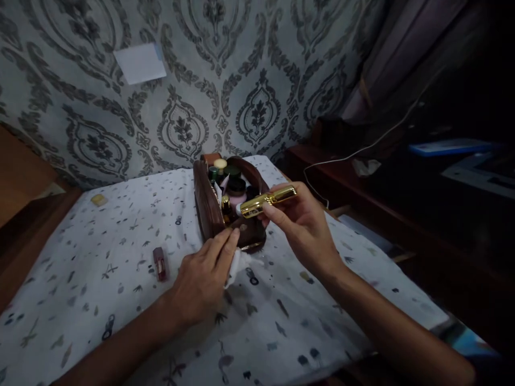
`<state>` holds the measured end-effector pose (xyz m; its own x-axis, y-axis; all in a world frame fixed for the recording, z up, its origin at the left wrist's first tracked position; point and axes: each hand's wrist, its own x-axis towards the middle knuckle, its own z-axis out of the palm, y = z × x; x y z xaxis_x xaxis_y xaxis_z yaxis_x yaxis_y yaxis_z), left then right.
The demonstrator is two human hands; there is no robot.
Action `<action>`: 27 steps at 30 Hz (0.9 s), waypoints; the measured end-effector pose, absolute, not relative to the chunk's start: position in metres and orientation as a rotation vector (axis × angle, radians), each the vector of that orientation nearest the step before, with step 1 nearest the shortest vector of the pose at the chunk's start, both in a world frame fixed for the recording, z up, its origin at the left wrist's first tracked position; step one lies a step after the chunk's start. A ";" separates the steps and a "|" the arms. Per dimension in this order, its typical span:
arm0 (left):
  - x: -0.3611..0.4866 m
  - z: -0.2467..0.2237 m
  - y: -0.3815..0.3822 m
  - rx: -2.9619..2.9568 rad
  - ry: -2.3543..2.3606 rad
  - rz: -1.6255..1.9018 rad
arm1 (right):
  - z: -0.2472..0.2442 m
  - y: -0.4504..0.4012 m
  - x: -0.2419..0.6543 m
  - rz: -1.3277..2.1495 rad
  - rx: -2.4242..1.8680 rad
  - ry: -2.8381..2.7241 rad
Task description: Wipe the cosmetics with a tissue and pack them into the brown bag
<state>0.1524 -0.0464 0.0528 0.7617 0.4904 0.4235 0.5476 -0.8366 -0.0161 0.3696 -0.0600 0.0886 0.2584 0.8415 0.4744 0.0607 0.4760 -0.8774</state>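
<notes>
Over the right side of an open brown toiletry bag (209, 214), my right hand (308, 230) grips a shiny gold cosmetic tube (267, 202). The tube lies nearly level, its pale end pointing left above the bag's opening. My left hand (205, 273) is at the bag's front, fingertips against it, with a crumpled white cloth (240, 266) under its closed fingers. Inside the bag are several jars and bottles, among them a pink jar with a black lid (236, 188) and one with a cream-coloured cap (220, 164). Left of my left hand lies a small dark red tube (160, 264).
A white patterned cloth (120, 230) covers the table. A small yellowish piece (98, 200) lies at its far left. Behind stands a wallpapered wall with a white card (140, 63). To the right, a thin white cable (362, 151) runs across dark furniture.
</notes>
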 end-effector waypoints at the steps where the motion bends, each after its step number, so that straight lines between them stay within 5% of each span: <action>1: 0.157 0.051 -0.047 -2.777 -0.895 -0.582 | 0.089 -0.057 0.371 0.666 -0.953 -1.220; 27: 0.175 0.061 -0.051 -2.804 -1.207 -0.481 | 0.099 -0.025 0.387 0.605 -1.082 -1.706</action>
<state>0.1746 -0.0509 0.0610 0.6469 0.7002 0.3021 0.7162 -0.6939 0.0749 0.3865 -0.0251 0.0993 -0.1146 0.8742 0.4719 0.3815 0.4774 -0.7916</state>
